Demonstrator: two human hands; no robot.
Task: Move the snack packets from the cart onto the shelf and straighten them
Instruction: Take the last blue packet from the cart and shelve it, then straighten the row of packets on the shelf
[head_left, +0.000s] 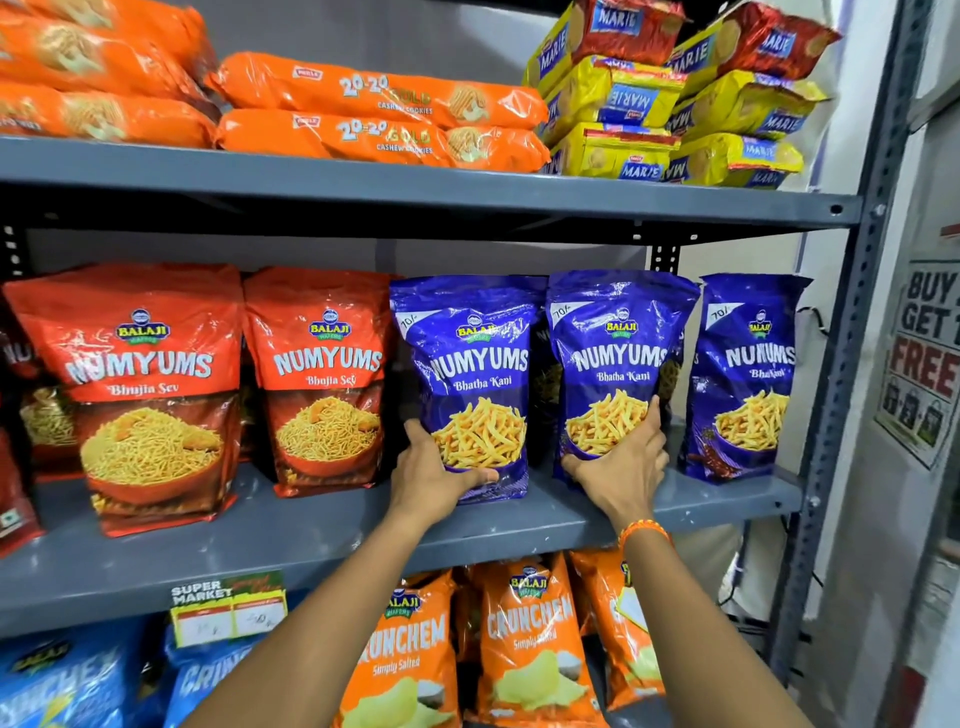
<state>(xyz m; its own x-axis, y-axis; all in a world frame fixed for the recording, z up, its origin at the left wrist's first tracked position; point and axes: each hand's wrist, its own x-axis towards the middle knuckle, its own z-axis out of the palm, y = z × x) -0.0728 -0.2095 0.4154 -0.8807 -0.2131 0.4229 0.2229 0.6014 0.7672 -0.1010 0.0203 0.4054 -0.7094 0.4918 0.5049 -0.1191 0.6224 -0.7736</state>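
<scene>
Three blue packets stand upright toward the middle shelf's right end; left hand grips the first blue packet; right hand grips the second blue packet; two red packets stand left.

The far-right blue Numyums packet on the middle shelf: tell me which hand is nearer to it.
Right. The right hand grips the blue packet just left of the far-right packet, a small gap away. The left hand holds the next blue packet over, farther off.
</scene>
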